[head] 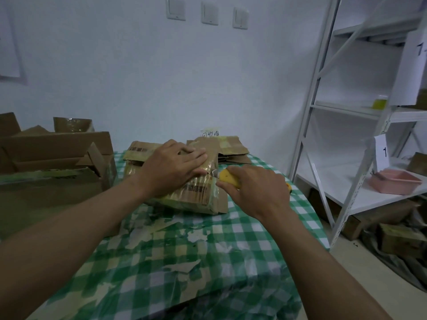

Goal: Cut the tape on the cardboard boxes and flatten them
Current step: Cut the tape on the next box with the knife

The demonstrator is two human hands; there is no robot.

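A taped brown cardboard box [194, 195] lies in the middle of the table, covered in yellowish tape with printed lettering. My left hand [173, 167] presses flat on its top with fingers spread. My right hand [251, 190] grips a yellow utility knife [227, 177], whose blade tip meets the box's right top edge just below my left fingertips. The knife's rear end pokes out behind my right hand.
A large open cardboard box [53, 162] stands at the left. Flattened cardboard [228, 148] lies behind the box near the wall. The green checked tablecloth [208, 245] bears tape scraps. White metal shelving [346, 112] with a pink tray [395, 181] stands at the right.
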